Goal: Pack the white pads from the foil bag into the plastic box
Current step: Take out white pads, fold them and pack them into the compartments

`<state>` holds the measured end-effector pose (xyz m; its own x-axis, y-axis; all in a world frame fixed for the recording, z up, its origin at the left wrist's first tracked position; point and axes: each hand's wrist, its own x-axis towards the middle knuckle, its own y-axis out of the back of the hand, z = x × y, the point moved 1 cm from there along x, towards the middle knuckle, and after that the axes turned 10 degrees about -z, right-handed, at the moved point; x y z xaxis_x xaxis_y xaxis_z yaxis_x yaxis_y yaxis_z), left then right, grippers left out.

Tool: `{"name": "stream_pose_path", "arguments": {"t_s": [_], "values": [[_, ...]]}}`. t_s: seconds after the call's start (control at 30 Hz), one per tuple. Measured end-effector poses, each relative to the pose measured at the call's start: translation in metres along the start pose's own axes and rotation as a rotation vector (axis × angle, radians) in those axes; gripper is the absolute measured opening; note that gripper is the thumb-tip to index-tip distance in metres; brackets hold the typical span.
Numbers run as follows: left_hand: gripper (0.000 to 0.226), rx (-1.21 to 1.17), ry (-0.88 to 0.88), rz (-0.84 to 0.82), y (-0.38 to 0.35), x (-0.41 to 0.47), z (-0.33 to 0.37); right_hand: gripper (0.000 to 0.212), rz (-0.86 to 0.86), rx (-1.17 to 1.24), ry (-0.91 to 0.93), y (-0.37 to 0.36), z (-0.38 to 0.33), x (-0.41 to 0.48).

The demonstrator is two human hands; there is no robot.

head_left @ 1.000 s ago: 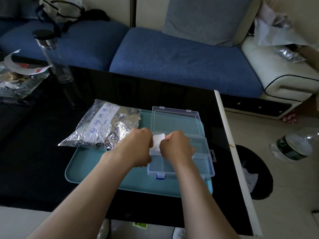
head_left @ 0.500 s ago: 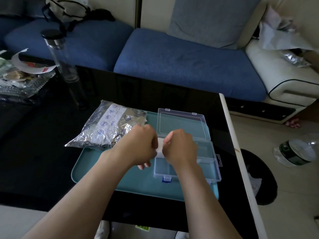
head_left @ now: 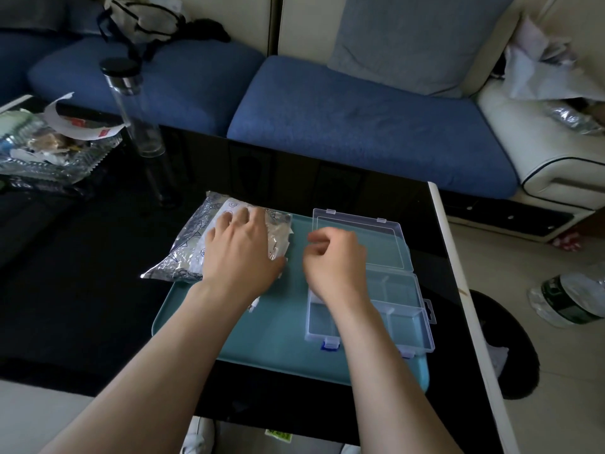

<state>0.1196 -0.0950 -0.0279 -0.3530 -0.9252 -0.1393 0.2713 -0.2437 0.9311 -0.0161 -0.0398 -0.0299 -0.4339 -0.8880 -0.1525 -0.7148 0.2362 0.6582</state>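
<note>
The silver foil bag (head_left: pixel 193 253) lies on the left end of a teal tray (head_left: pixel 281 339), its open mouth facing right with a white edge showing there. My left hand (head_left: pixel 239 253) rests flat on the bag, fingers straight and spread. The clear plastic box (head_left: pixel 406 316) sits on the tray's right half with its lid (head_left: pixel 360 244) lying open behind it. My right hand (head_left: pixel 334 263) hovers over the box's left edge, between bag and box, with fingers loosely curled and nothing visible in them. Small white pad edges (head_left: pixel 254 303) peek out below my left wrist.
The tray sits on a black glass table (head_left: pixel 82 290) whose right edge (head_left: pixel 458 290) is close to the box. A tall clear bottle (head_left: pixel 137 116) and a glass dish of clutter (head_left: pixel 49 149) stand at the back left. A blue sofa (head_left: pixel 360 119) lies behind.
Both hands were together over the box holding a white pad. Now they have parted: the left hand moved left onto the foil bag, the right hand lifted off, and the pad is out of sight.
</note>
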Motion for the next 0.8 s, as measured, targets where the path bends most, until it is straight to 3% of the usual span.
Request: {"name": "stream_pose_path", "arguments": {"t_s": [0.1,0.2,0.4,0.47,0.67,0.8], "values": [[0.050,-0.052,0.020,-0.002,0.001,0.002,-0.002,0.039,-0.081,0.077,0.026,-0.009,-0.006,0.001],[0.033,-0.142,-0.009,0.021,0.006,0.002,-0.004,0.026,-0.153,0.076,-0.001,-0.022,-0.006,0.002],[0.037,-0.212,-0.046,0.025,0.011,0.001,-0.013,0.032,-0.226,0.229,-0.143,-0.042,-0.006,0.011],[0.041,-0.215,-0.067,0.016,0.011,0.001,-0.016,0.025,-0.223,0.250,-0.177,-0.045,-0.004,0.012],[0.041,-0.182,-0.089,0.017,0.008,0.002,-0.020,0.016,-0.052,0.210,-0.143,-0.043,-0.003,0.012],[0.046,-0.171,-0.074,-0.024,0.008,0.002,-0.019,0.025,-0.137,0.236,-0.098,-0.047,-0.008,0.011]]}}
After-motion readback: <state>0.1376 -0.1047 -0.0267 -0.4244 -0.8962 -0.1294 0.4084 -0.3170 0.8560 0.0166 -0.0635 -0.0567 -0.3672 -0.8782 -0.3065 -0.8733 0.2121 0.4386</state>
